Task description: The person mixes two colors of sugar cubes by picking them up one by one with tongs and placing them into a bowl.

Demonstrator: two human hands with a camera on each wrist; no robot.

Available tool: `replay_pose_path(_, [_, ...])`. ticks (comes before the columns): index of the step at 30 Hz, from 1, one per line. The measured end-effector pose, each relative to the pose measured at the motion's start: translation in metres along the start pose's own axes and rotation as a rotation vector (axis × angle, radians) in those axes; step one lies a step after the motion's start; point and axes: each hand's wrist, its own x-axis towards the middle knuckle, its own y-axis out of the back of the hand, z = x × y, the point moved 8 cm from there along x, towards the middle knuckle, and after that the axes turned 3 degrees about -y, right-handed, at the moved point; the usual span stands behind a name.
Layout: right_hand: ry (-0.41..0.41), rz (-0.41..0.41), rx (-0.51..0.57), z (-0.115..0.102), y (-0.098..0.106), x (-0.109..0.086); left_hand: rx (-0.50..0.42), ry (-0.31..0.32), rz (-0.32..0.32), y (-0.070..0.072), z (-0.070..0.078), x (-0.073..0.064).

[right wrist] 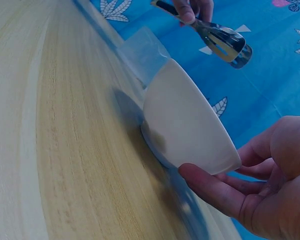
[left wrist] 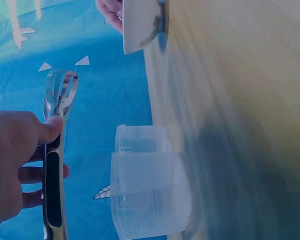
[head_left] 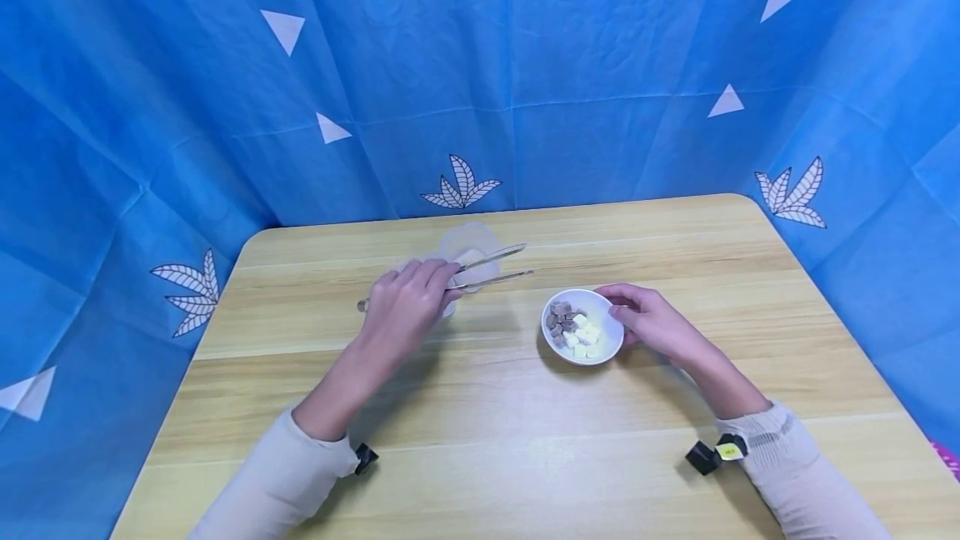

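My left hand (head_left: 408, 297) grips a pair of metal tongs (left wrist: 54, 185) with black handle inlays and slotted heads. The tongs' two arms point right, spread apart with nothing between their tips, above the table. Beneath that hand stand two translucent plastic containers (left wrist: 150, 195), partly hidden by it in the head view. My right hand (head_left: 651, 319) holds a white bowl (right wrist: 185, 120) by its right side, fingers and thumb at the rim. Inside the bowl, brown cubes (head_left: 558, 319) lie on the left and white cubes (head_left: 581, 338) beside them.
A light wooden table (head_left: 480, 457) carries everything. Blue curtain (head_left: 570, 48) with white triangles and leaf prints hangs along the table's back and sides. Small black devices (head_left: 703, 457) sit at both wrists.
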Motion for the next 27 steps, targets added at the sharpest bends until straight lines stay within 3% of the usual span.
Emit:
replay_pose_path(14, [-0.009,-0.006,0.006,0.000,-0.001,0.001,-0.096,0.050,-0.080,-0.020,0.009,-0.013])
replay_pose_path(27, [-0.012,-0.003,0.002,0.001,0.000,0.002,-0.120,0.044,-0.179,-0.044,0.018,-0.022])
